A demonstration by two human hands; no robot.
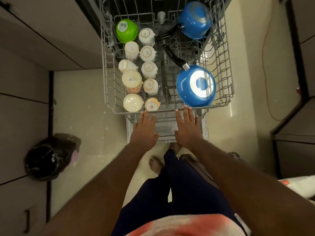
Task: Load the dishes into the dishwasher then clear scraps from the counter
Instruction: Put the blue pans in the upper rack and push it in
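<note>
The grey wire dishwasher rack (109,92) is pulled out over the open door (166,129). Upside down in it stand a green bowl (127,30), several white cups (149,69) and cream tumblers (132,80) in two rows on the left. A blue frying pan (196,86) sits at the front right, a blue saucepan (196,20) at the back right. My left hand (144,130) and my right hand (187,128) are flat, fingers apart, fingertips at the rack's front rail, holding nothing.
A bin lined with a black bag (49,157) stands on the floor at the left. Cabinet fronts (25,68) run along the left, darker cabinets (296,133) along the right. An orange cord (265,68) hangs at the right. My bare feet (156,164) are just behind the door.
</note>
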